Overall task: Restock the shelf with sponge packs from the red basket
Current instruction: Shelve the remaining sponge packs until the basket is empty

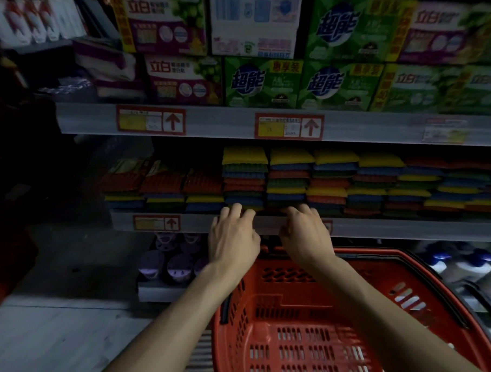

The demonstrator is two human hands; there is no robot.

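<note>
At the front lip of the middle shelf [201, 223], both hands sit side by side, palms down and wrists level. The left hand [233, 238] has its fingers bent forward over the lip, onto the foot of a stack of sponge packs [289, 178]. The right hand [305, 235] does the same at the next stack to the right. The fingertips of both hands are hidden against the lowest packs. I cannot tell whether either hand pinches a pack or only presses on it.

The packs lie straight ahead of the hands and just above them. They are stacked flat in side-by-side columns, with one edge of each pack facing the aisle. The row runs left to right along the shelf, so any tidying push goes straight back, away from the person. How deep the stacks reach is not visible.

The red basket [286, 305] lies the opposite way, below the hands and back toward the person. Both forearms pass above it, the right one over its middle and the left one across its left rim. The part of the basket that shows holds no pack. I judge the restocking nearly done, with only squaring of the front row left. If another pack is hidden low in the basket, the right hand looks better placed to draw back and down for it.
</note>
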